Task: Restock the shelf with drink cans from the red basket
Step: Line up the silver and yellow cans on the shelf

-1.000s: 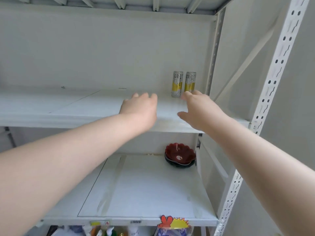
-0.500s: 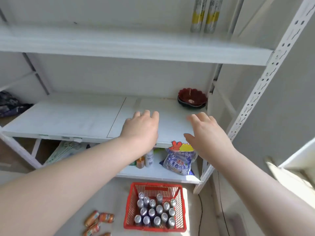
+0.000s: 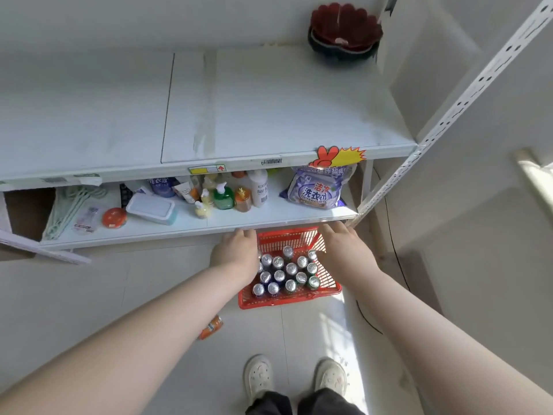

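A red basket [image 3: 287, 301] stands on the floor in front of the white shelf unit, holding several upright drink cans [image 3: 284, 272] with silver tops. My left hand [image 3: 236, 250] hovers over the basket's left rim, fingers relaxed, holding nothing. My right hand [image 3: 344, 247] hovers over the basket's right rim, fingers stretched forward and empty. The wide middle shelf [image 3: 209, 115] is bare apart from a bowl at its back right corner.
A dark red bowl [image 3: 344, 28] sits at the back right of the middle shelf. The bottom shelf holds bottles [image 3: 236, 193], a detergent bag [image 3: 318, 190] and a white box [image 3: 151, 208]. An orange can [image 3: 211, 326] lies on the floor. A perforated white upright [image 3: 449, 115] stands at right.
The view has tilted down from the top shelf with two cans to the floor. Both hands have dropped from the shelf level to just above the red basket.
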